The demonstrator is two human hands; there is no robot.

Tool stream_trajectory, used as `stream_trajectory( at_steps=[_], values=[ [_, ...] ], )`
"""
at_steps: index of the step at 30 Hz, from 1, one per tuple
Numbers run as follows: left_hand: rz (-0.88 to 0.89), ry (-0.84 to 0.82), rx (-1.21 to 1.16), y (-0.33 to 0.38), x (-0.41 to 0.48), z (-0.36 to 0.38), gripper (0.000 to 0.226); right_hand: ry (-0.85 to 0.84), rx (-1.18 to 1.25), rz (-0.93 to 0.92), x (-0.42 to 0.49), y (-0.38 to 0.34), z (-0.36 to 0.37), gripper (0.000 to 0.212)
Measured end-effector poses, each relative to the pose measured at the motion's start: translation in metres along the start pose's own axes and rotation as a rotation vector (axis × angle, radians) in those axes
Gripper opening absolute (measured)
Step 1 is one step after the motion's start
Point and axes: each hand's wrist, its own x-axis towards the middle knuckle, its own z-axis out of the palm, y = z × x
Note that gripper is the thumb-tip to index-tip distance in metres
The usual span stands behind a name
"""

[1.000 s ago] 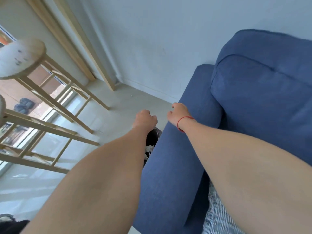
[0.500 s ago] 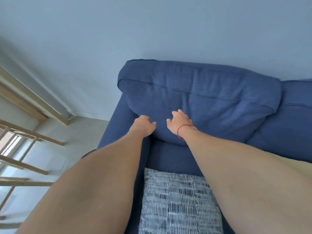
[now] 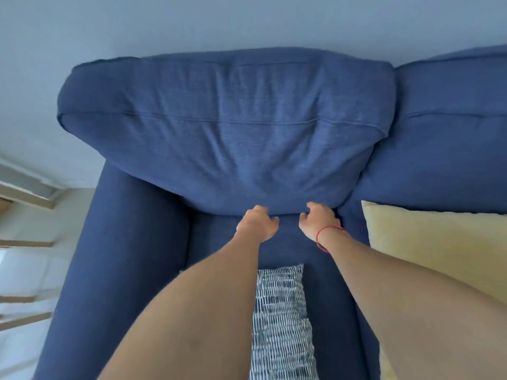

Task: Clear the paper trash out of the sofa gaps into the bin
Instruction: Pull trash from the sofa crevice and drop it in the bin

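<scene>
Head view: blue sofa [image 3: 131, 242] against pale wall [image 3: 192, 20], two cushions on seat

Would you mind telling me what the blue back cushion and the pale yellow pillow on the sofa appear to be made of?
Blue back cushion: seemingly woven upholstery fabric, matte, with a faint heathered weave, a stitched seam and soft creases. Pale yellow pillow: probably smooth, matte cloth; no weave is discernible.
</scene>
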Motion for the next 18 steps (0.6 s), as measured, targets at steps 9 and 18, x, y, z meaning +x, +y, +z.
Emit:
stream_trajectory(
  at_steps=[9, 18],
  values=[
    [0.098, -0.187, 0.125, 0.023, 0.138, 0.144, 0.052, -0.104, -0.029, 0.045, 0.133, 0.108, 0.06, 0.057],
    [0.254, 0.0, 0.51, 0.012, 0.207, 0.186, 0.062, -0.119, -0.214, -0.076, 0.2, 0.128, 0.108, 0.076]
  ],
)
